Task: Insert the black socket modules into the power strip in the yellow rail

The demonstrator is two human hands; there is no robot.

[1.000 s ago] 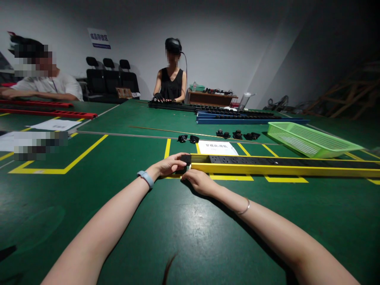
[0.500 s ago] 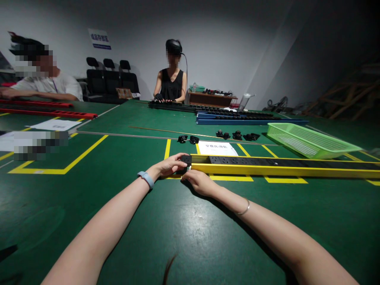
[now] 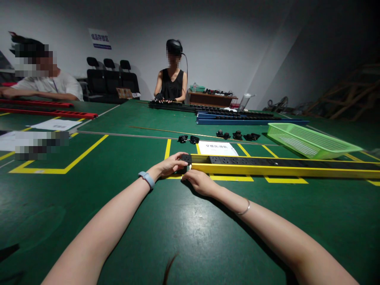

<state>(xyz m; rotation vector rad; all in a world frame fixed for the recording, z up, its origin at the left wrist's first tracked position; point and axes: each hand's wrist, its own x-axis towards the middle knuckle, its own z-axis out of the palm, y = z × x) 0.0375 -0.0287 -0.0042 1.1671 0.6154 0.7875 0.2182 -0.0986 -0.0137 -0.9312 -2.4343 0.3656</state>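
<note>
My left hand (image 3: 173,165) is closed on a black socket module (image 3: 186,159), thumb and fingers gripping it at the left end of a yellow rail (image 3: 231,170). Inside the rail, a row of black socket modules (image 3: 234,160) runs to the right, with a gap between the row and the held module. My right hand (image 3: 198,180) is at the near side of the rail's left end, its fingers curled just below the held module. Whatever its fingertips grip, if anything, is hidden. Two loose black modules (image 3: 189,139) lie behind the rail.
A light green basket (image 3: 311,142) sits behind the rail at right, with more black modules (image 3: 237,135) beside it. Blue rails (image 3: 249,120) and a thin rod (image 3: 160,130) lie farther back. Red rails (image 3: 47,110) are at left. Two co-workers sit across the table.
</note>
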